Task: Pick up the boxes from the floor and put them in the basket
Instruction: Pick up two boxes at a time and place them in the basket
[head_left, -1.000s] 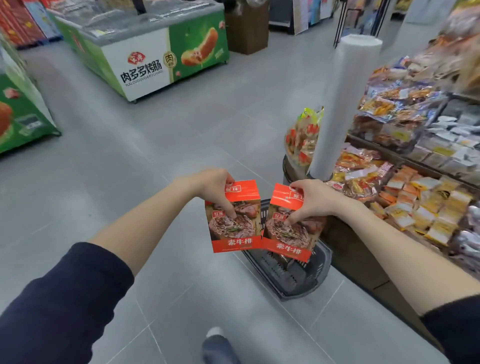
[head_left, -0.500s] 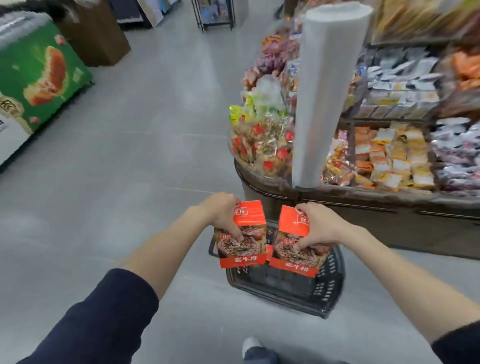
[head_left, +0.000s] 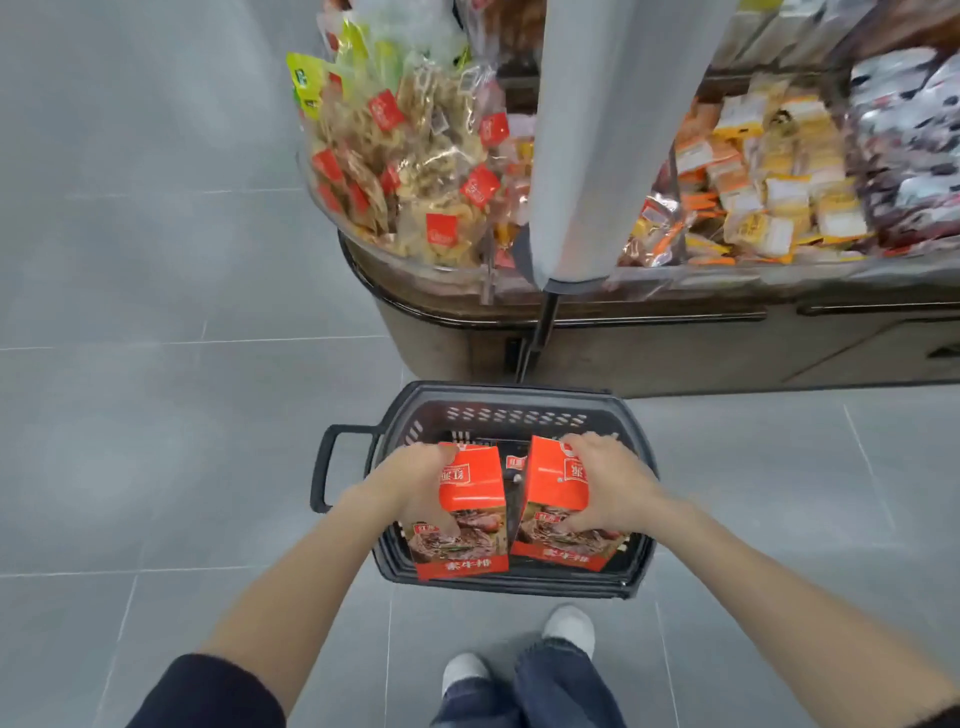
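Left grip (head_left: 415, 493) clamps left box (head_left: 471, 491), right grip (head_left: 613, 493) clamps right box (head_left: 550, 483), above basket (head_left: 498, 392)

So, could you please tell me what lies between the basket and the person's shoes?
Only bare grey floor between basket and shoes, shown in the head view.

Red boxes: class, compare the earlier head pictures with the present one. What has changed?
Both hands brought the left box and right box down over the basket. Unchanged: left hand and right hand each grip a box; neither is released.
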